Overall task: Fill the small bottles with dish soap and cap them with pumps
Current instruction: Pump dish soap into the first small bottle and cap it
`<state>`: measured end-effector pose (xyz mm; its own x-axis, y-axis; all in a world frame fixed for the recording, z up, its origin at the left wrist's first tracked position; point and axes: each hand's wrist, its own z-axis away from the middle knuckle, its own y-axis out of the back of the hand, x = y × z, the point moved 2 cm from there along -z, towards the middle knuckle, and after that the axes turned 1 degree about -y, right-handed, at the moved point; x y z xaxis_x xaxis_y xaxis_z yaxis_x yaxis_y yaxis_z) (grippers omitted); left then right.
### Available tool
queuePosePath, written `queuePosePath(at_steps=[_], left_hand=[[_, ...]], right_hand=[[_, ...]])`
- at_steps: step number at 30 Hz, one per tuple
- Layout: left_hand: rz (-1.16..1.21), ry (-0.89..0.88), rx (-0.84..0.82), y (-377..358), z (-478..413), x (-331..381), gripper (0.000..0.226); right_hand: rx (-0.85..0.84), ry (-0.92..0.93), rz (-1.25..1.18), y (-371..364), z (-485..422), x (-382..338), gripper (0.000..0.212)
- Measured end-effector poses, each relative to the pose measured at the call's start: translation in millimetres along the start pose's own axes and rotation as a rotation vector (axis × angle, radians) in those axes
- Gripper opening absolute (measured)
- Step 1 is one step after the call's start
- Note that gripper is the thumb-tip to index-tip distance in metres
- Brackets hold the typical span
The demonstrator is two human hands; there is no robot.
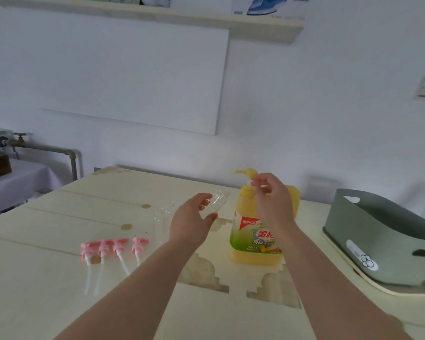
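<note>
My left hand grips a small clear bottle, tilted with its neck toward the yellow dish soap bottle. The soap bottle stands upright with a yellow pump head on top. My right hand hovers in front of the pump, fingers loosely curled and holding nothing. Two more clear small bottles stand on the table left of my left hand. Several pink pumps with white tubes lie in a row at the front left.
A grey plastic basket on a cream tray stands at the right. The pale wooden table reaches back to the white wall. A pipe with a valve and a cloth-covered side table are at the far left.
</note>
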<state>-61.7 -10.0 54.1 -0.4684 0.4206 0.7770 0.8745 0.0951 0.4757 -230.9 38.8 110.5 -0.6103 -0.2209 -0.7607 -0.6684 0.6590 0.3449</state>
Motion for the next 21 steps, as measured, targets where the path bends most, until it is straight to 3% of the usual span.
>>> queuePosePath(at_steps=[4, 11, 16, 21], left_hand=[[-0.039, 0.017, 0.029, 3, -14, 9, 0.039], [-0.049, 0.032, 0.032, -1, -27, 13, 0.039], [-0.034, 0.050, 0.024, 0, -24, 9, 0.038], [-0.030, 0.034, 0.028, 9, -14, 12, 0.039]], right_hand=[[0.051, 0.070, 0.161, 13, -23, 7, 0.035], [-0.285, 0.115, 0.398, 1, -45, 20, 0.044], [-0.206, 0.207, 0.506, 3, -48, 17, 0.029], [-0.153, 0.244, 0.558, 9, -33, 10, 0.028]])
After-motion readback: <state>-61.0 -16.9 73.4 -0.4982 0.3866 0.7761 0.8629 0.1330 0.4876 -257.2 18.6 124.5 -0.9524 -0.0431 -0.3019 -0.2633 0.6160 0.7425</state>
